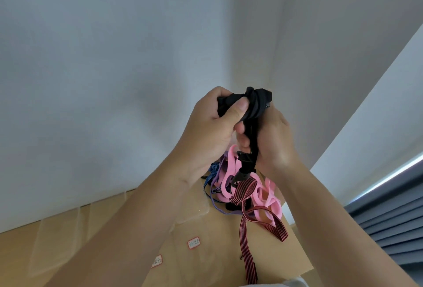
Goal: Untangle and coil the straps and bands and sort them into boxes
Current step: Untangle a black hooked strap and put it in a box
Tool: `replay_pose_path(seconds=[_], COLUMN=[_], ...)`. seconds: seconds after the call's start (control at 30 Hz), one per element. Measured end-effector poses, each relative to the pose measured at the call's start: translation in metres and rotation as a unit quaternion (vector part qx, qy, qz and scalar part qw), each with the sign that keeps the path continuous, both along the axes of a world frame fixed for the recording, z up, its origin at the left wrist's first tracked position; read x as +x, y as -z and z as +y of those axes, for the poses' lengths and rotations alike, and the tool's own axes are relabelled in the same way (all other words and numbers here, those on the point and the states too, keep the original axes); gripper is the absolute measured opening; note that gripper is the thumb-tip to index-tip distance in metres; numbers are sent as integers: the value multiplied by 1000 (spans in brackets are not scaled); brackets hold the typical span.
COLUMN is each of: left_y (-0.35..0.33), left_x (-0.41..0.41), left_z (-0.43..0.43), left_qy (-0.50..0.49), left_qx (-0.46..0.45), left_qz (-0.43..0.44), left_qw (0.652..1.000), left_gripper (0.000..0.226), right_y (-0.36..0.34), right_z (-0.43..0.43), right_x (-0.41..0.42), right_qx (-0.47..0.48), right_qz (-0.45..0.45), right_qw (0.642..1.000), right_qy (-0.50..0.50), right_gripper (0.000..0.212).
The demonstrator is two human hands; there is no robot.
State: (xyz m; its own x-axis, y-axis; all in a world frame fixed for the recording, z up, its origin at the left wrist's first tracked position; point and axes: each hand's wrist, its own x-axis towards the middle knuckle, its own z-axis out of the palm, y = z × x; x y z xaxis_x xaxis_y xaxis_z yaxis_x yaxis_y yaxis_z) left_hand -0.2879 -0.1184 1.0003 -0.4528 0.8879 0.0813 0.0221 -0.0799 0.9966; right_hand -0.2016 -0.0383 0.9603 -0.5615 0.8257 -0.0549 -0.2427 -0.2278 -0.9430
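Forearms: both reach up and forward from the bottom edge and meet at frame centre.
Left hand (212,131): fingers curled round a bunched black strap (254,103), thumb pressed flat on the wad.
Right hand (272,140): closed round the same strap just below the wad, fingers wrapped on the hanging length.
Hands, relation: close together, both clamped on the black strap, raised above the surface.
Black strap, position: held in the air in front of the wall (114,57). Its tail drops between the palms and ends in a black clip (242,165) that hangs over the pile.
Pile: pink bands (272,206), purple band (215,197), blue striped strap (211,172) and red-and-black striped strap (248,261) lie tangled at the far right of the surface.
Striped strap, run: one end trails from the pile toward the near edge.
Surface (217,229): cardboard-brown, with clear tape across it.
Labels: two small red-bordered tags (193,242) (157,261) on the surface; text unreadable.
Right edge: grey-blue slatted blind (389,229).
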Motion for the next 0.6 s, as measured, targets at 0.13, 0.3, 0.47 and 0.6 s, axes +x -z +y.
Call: replay_pose_path(seconds=[0.13, 0.3, 0.47, 0.6], left_y=[12, 28, 43, 48], left_x=[0, -8, -15, -18], left_z=[8, 15, 9, 5], left_qy=[-67, -137, -161, -148], left_qx=[12, 25, 73, 87], left_qz=[81, 271, 407, 478], left_qw=[994, 952, 896, 861], left_gripper=[18, 16, 13, 37], right_y=[-5, -9, -11, -17], right_z=[-6, -15, -8, 2], right_x=[6, 14, 20, 28], right_qx=[20, 60, 165, 164], right_qz=[-21, -83, -178, -182], right_qw=[1000, 993, 958, 945], right_qy=[1, -57, -151, -216], right_gripper=[47, 27, 16, 14])
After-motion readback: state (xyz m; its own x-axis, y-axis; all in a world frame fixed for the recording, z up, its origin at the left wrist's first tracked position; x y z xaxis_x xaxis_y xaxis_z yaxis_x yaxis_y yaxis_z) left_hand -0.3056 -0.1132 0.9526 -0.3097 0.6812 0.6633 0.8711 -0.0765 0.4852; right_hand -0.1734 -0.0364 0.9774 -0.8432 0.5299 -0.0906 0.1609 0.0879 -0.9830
